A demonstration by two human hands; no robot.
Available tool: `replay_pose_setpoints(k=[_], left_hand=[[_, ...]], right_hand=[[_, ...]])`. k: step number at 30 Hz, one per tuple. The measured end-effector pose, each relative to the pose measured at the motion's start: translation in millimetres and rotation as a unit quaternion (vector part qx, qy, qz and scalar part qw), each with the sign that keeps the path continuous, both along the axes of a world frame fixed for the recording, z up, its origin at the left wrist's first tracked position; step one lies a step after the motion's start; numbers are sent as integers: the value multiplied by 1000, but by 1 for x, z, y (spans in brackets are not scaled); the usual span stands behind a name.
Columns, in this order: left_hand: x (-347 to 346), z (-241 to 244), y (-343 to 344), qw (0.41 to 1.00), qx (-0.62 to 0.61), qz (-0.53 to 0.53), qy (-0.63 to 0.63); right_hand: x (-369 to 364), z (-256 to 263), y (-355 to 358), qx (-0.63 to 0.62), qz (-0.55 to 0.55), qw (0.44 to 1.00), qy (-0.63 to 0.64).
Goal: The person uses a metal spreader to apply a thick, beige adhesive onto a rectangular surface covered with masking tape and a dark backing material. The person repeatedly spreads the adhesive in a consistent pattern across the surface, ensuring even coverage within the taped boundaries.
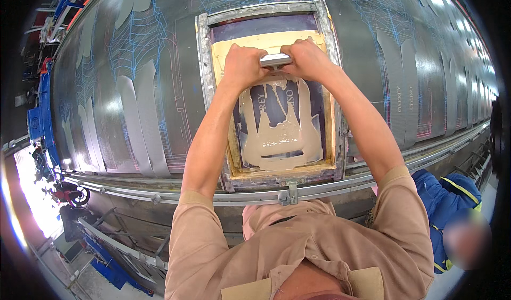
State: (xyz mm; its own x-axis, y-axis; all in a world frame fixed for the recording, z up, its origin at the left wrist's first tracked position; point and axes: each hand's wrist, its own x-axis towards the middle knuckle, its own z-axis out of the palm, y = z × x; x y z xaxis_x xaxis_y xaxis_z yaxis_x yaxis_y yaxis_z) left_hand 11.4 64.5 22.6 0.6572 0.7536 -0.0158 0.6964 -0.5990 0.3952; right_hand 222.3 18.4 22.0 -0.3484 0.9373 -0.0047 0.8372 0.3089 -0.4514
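Observation:
My left hand [244,62] and my right hand [308,58] both grip the metal handle of a squeegee [275,59], one at each end. The squeegee is over the far half of a screen-printing frame [206,72], and its blade is mostly hidden by my hands. Wet beige ink [279,138] lies spread in streaks on the near part of the dark mesh, with a ragged gap where pale lettering shows through. Yellowish tape [275,40] borders the mesh inside the frame. At the near edge, a metal bracket [293,191] meets the table's rail.
Grey cut panels [137,120] lie in pairs on the long dark printing table [179,100], which bears blue and pink line marks. More panels [403,84] with lettering lie to the right. A metal rail [167,198] runs along the near edge. A person in a blue jacket [423,198] is at lower right.

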Motion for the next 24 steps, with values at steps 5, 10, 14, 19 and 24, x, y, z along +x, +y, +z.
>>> replay_pose_setpoints(k=[5,10,14,19,24], left_hand=[[4,-11,-2,997,42,1,-60],[-20,-18,-101,995,26,-3,-96],[-34,-30,-184,998,26,-4,-65],[-50,-4,-229,995,52,22,-83],[-52,-2,-247,996,68,4,-65]], right_hand=[[7,-3,2,21,8,1000,-15],[-14,-10,-97,-12,3,1000,-10],[-25,-17,-175,-47,20,998,39],[13,16,-184,91,-221,966,96],[89,-49,-194,-4,-482,872,84]])
